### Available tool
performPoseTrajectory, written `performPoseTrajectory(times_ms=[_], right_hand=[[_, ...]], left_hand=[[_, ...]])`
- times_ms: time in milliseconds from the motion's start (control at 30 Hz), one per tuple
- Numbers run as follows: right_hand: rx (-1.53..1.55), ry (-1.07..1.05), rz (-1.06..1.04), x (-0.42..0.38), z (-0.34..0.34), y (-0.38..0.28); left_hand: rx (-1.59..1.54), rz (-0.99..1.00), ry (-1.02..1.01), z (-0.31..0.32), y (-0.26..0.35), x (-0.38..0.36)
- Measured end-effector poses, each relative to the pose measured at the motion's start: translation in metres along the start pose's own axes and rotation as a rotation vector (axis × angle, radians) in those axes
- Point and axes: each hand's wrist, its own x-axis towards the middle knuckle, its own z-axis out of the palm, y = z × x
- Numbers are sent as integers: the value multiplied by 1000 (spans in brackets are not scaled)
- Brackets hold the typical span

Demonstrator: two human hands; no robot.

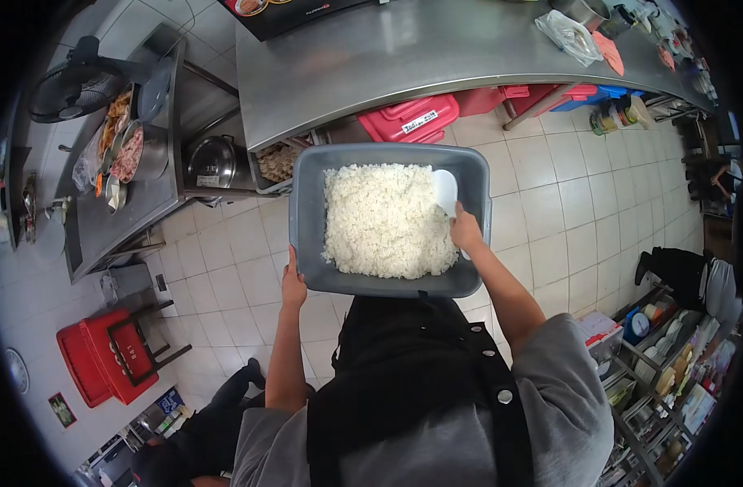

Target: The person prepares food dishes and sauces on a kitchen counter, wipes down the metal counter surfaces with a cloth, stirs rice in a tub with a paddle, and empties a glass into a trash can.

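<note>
A grey plastic tub (391,152) is right in front of my body, above the tiled floor, and a thick block of cooked white rice (378,221) covers most of its bottom. My left hand (293,282) grips the tub at its left side near the front corner, some fingers hidden by the wall. Inside the tub at the right, my right hand (466,230) is closed on the handle of a white rice paddle (445,190). The paddle's blade lies against the right edge of the rice, near the back.
Ahead runs a long steel table (347,69) with red lidded boxes (412,118) beneath. At left are a side counter with a bowl of raw meat (129,154), a fan (77,91) and a red container (103,357). People stand lower left (197,442) and right (684,276).
</note>
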Motion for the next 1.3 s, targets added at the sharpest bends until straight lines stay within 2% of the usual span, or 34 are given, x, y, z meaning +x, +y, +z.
performPoseTrajectory(times_ms=[33,67,133,167,233,300,367,400,467,567,667,733,867,1067,1167,1300], right_hand=[[209,-84,-50,5,2,-7],[206,-88,-50,5,9,-16],[160,-87,-232,6,26,-41],[161,-86,-233,1,33,-56],[-130,20,-161,-26,44,-90],[-244,54,-268,-50,75,-101],[-161,193,-248,-86,133,-102],[-161,200,-246,-98,127,-105],[-276,39,-281,-136,89,-116],[-338,-66,-232,-168,25,-120],[-267,-58,-148,-173,-2,-67],[-413,-253,-283,-188,-25,-45],[-475,-252,-266,-180,15,-47],[-389,-157,-195,-147,58,-63],[-222,-178,-132,-136,67,-69],[-53,-91,-135,-135,71,-64]], left_hand=[[-3,-4,0,0,1,0],[0,10,0,-1,1,-1],[5,27,3,0,-3,0],[13,60,36,3,-6,1],[22,93,65,6,-9,1],[30,34,48,6,-8,2],[25,45,50,7,-8,-1],[21,57,59,6,-7,2],[12,61,62,8,-7,4],[16,88,69,7,-12,3],[13,123,69,8,-17,3],[9,143,65,7,-18,4],[22,165,65,6,-18,5],[64,149,31,8,-23,11],[56,167,39,10,-25,10],[14,187,30,8,-29,12]])
